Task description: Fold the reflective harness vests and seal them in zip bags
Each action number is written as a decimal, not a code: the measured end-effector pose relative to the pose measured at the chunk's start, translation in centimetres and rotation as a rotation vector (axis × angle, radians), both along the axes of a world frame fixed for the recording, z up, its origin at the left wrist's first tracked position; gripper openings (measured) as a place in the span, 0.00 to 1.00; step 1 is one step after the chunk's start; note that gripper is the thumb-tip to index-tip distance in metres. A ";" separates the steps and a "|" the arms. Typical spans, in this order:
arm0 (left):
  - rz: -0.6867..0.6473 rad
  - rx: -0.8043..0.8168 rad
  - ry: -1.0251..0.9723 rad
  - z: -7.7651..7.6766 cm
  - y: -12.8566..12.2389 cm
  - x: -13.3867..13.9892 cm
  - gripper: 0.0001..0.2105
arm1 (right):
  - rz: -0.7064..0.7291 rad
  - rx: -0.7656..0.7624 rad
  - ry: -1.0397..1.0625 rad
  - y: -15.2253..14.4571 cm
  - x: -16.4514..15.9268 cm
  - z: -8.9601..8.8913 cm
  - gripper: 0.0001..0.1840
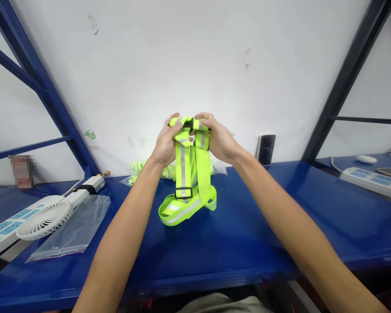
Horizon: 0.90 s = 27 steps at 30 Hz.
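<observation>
A neon yellow-green reflective harness with silver stripes is held up over the blue table, its lower loops hanging down to or close above the surface. My left hand is closed on the strap at the upper left, thumb on top near a black buckle. Just right of that buckle, my right hand pinches the other side of the strap. A black slider sits low on the left strap. Behind the harness, more yellow-green straps lie in clear plastic by the wall, partly hidden.
On the left of the blue table lie a clear zip bag, a white handheld fan and a power strip. A phone leans on the wall. Another power strip is at right, beyond a dark frame post.
</observation>
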<state>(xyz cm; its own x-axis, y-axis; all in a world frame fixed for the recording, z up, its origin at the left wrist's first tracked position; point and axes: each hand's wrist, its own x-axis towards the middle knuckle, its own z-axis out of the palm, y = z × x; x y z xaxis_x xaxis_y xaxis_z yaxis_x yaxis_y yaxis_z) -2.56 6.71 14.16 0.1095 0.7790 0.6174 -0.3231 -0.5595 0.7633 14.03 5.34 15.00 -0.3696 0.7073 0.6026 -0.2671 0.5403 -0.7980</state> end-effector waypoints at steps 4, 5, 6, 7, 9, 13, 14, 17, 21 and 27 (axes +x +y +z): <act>0.034 0.076 0.063 -0.5 0.7 -0.3 0.34 | -0.134 0.031 0.028 0.2 0.6 0.1 0.20; 0.038 0.092 0.055 -0.5 0.8 -0.3 0.35 | -0.156 0.028 0.050 0.3 0.7 0.0 0.22; 0.039 0.108 0.045 -0.6 1.0 -0.3 0.36 | -0.155 0.019 0.065 0.5 0.7 0.0 0.22; 0.037 0.121 0.041 -0.7 1.1 -0.3 0.36 | -0.139 0.005 0.071 0.6 0.8 0.0 0.21; 0.025 0.143 0.056 -0.8 1.3 -0.3 0.33 | -0.077 -0.035 0.054 0.9 1.1 0.0 0.15; -0.023 0.168 0.143 -0.9 1.5 -0.3 0.24 | 0.095 -0.099 -0.044 1.2 2.4 0.0 0.13; -0.027 0.173 0.162 -0.9 1.5 -0.3 0.23 | 0.118 -0.091 -0.072 1.2 2.6 0.1 0.14; -0.026 0.183 0.190 -1.0 1.4 -0.4 0.22 | 0.081 -0.016 -0.096 1.0 2.8 0.2 0.13; -0.064 0.127 0.180 -1.0 1.3 -1.0 0.25 | 0.081 0.031 0.008 0.4 1.5 0.1 0.12; -0.009 0.028 0.180 -2.2 2.0 -1.3 0.29 | -0.001 0.042 -0.035 0.3 0.1 -0.5 0.10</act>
<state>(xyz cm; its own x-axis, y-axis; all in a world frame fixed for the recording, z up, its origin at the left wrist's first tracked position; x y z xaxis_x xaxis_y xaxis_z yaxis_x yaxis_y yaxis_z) -3.89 8.67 11.95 0.2273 0.7605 0.6083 -0.1873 -0.5788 0.7936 14.14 5.63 14.50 -0.3903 0.6823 0.6182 -0.2389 0.5734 -0.7837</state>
